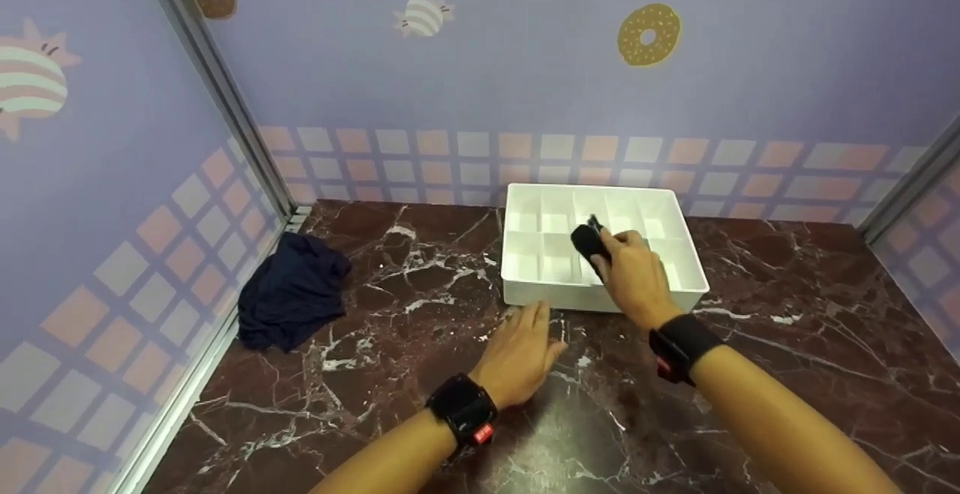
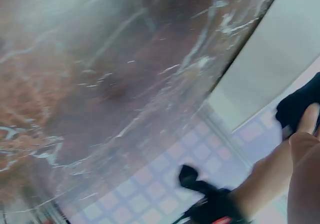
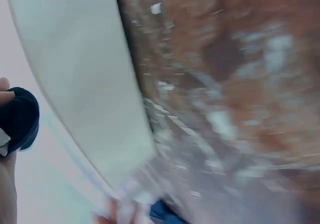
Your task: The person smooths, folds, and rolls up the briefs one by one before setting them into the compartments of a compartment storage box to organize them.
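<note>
i'm holding a small dark roll (image 1: pixel 587 242) in my right hand (image 1: pixel 636 278), fingers curled round it, and it's hanging over the middle cells of the white tray (image 1: pixel 525 284), not yet down in any of them. as i read it, i'm at the placing step: the next move is calling for a short drop into one cell, keeping the roll tight so it's clearing the thin dividers. my left hand (image 1: pixel 520 351) is lying flat on the marble table (image 1: pixel 375 374) just in front of the tray's near wall, fingers straight and spread, holding nothing. the dark cloth (image 1: pixel 291 288) is sitting well apart at the left, bunched close to the side wall. the tray is standing close to the back wall, so behind it i'm getting little room; to the right the table is running wide, and on the near side my forearms are coming in freely. the wrist views are blurring, showing only tray edge and marble.
</note>
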The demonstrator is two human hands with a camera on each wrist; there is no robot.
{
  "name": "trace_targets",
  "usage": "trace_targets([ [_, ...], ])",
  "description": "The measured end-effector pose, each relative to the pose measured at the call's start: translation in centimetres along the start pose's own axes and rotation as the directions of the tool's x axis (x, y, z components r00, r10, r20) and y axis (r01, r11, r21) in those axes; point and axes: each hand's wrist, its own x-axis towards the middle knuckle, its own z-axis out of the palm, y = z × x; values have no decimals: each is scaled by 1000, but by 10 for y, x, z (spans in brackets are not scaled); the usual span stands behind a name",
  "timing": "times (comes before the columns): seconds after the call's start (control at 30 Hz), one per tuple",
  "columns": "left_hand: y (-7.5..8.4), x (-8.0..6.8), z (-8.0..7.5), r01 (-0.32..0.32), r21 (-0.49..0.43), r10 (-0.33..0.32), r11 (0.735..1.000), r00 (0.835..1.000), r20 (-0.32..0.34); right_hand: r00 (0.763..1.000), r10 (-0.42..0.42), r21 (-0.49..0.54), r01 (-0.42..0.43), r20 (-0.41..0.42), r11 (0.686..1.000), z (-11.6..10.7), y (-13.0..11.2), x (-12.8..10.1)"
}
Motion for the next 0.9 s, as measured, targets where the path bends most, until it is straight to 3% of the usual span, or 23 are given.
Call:
trace_targets([
  [0.2, 7, -9, 9, -27, 22, 26, 999, 999, 28, 981, 184, -120, -176, 58, 977, 20, 5, 19],
  [0.4, 5, -14, 8, -6, 14, 5, 1000, 999, 40, 970, 232, -247, -208, 73, 946, 34, 0, 26],
  [0.6, 4, -16, 12, 12, 10, -12, 1000, 998, 58, 933, 338, -292, -292, 121, 911, 42, 0, 23],
  [0.67, 1, -16, 13, 20, 13, -21, 1000, 998, 67, 936, 323, -272, -277, 139, 921, 42, 0, 24],
  [0.8, -11, -14, 12, 37, 1, -37, 999, 996, 75, 964, 219, -249, -177, 151, 952, 40, 3, 24],
  [0.9, -29, -9, 6, 74, -32, -71, 997, 995, 65, 985, 142, -205, -119, 101, 971, 38, 10, 16],
])
